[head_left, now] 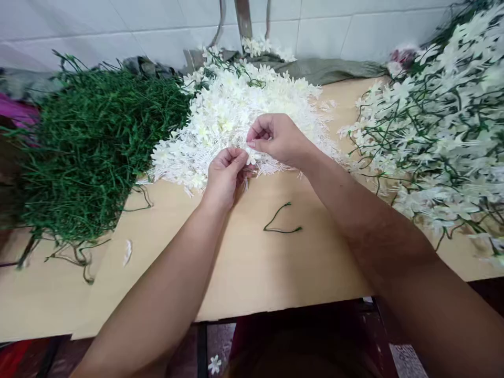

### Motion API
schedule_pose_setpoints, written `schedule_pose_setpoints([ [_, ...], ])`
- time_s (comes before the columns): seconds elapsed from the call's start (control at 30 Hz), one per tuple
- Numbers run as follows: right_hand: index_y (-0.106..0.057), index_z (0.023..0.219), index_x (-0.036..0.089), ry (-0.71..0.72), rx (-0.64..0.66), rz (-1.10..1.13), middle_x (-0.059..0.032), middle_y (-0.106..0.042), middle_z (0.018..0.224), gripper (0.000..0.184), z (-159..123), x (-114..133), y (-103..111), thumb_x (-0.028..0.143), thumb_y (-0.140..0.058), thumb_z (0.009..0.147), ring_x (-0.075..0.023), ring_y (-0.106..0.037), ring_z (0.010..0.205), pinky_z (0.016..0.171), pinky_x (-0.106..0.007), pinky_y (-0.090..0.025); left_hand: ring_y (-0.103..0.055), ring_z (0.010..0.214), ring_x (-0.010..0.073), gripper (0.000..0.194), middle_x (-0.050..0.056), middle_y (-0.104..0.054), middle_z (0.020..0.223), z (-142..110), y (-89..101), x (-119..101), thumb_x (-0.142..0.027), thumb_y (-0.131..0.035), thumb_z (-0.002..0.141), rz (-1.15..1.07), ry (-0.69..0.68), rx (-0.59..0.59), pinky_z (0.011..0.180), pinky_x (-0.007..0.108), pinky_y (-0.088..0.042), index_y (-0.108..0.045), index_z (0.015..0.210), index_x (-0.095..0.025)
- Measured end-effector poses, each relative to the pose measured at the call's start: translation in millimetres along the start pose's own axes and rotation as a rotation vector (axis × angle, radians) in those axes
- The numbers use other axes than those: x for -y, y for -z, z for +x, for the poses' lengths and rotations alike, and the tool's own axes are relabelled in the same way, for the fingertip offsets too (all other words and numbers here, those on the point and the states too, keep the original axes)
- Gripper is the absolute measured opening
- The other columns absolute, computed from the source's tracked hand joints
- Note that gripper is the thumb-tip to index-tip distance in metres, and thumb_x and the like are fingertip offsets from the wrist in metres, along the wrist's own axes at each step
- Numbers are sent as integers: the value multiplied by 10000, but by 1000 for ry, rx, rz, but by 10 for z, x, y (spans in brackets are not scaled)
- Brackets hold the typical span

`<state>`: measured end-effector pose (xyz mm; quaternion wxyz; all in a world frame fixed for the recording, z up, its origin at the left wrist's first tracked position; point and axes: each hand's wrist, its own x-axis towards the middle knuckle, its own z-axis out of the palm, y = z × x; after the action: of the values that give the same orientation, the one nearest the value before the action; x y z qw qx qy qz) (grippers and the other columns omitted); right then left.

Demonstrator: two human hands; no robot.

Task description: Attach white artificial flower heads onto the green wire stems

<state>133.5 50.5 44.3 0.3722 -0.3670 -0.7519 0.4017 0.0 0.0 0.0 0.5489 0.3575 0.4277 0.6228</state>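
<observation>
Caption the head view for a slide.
Left hand holding a white flower, right hand close by, at a blossom heap beside piled green stems.

Behind the cardboard point(252, 278) we see a tiled wall point(323, 37); grey-green cloth point(334, 71) lines the cardboard's far edge, something purple point(18, 111) its far left.

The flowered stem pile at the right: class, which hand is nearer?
Right: the right hand is left of the flowered stem pile, with a gap between; the left hand is farther left.
</observation>
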Motion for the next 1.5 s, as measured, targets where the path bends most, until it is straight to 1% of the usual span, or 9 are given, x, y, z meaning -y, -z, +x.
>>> schedule_pose_setpoints([
  [0.27, -569, 719, 124, 36, 36, -169, 21, -513, 646, 115, -76, 17, 17, 21, -591, 765, -80, -465, 648, 636, -248, -379, -589, 482, 74, 193, -25, -595, 543, -15, -18, -36, -122, -733, 768, 30, 15, -20, 442, 144, -472, -576, 664, -160],
  [0.43, -578, 722, 128, 29, 48, -238, 27, -502, 630, 109, -112, 83, 36, 36, -577, 781, -73, -441, 614, 617, -248, -359, -583, 484, 72, 180, -24, -596, 543, -28, -46, -65, -102, -712, 780, 27, 27, -46, 436, 147, -464, -584, 664, -156],
  [0.57, -577, 723, 134, 27, 59, -313, 26, -507, 642, 125, -128, 145, 50, 22, -564, 780, -77, -443, 618, 632, -251, -353, -572, 475, 63, 195, -39, -580, 533, -35, -54, -76, -110, -738, 760, 35, 23, -71, 428, 137, -454, -581, 656, -158],
  [0.7, -570, 733, 145, 53, 108, -372, 20, -524, 674, 123, -143, 177, 38, 32, -560, 779, -89, -454, 646, 643, -250, -348, -573, 472, 61, 211, -42, -580, 552, -27, -47, -64, -130, -772, 734, 41, 2, -86, 427, 141, -458, -579, 652, -155],
  [0.93, -584, 758, 144, 82, 114, -437, 23, -530, 685, 102, -141, 90, -21, 47, -575, 785, -92, -456, 658, 661, -247, -341, -571, 485, 67, 217, -42, -589, 590, -6, -30, -35, -126, -770, 729, 94, -40, -138, 433, 155, -454, -568, 657, -158],
  [1.07, -609, 756, 147, 122, 62, -486, -21, -568, 799, 88, -115, 4, -71, 65, -603, 788, -129, -500, 771, 724, -265, -379, -538, 484, 64, 214, -40, -573, 595, -5, -34, -39, -100, -746, 740, 86, -52, -158, 441, 162, -447, -562, 647, -157],
  [1.17, -633, 781, 138, 122, 30, -491, -67, -577, 910, 62, -113, -41, -119, 77, -632, 784, -159, -521, 867, 788, -281, -412, -520, 483, 60, 214, -38, -570, 603, -4, -29, -41, -82, -748, 732, 85, -64, -183, 456, 167, -455, -568, 640, -152],
  [1.3, -629, 812, 129, 106, 38, -461, -82, -606, 949, 59, -137, -63, -172, 78, -607, 793, -166, -541, 893, 817, -291, -421, -539, 482, 67, 215, -26, -595, 587, 2, -3, -33, -111, -754, 744, 78, -46, -165, 475, 174, -464, -573, 635, -151],
  [1.5, -543, 754, 149, 109, 18, -271, -15, -585, 770, 85, -141, -93, -187, 83, -542, 808, -113, -508, 714, 701, -263, -397, -561, 522, 66, 208, -11, -629, 620, 15, 42, -36, -185, -810, 705, 54, -46, -117, 531, 173, -508, -614, 644, -148],
])
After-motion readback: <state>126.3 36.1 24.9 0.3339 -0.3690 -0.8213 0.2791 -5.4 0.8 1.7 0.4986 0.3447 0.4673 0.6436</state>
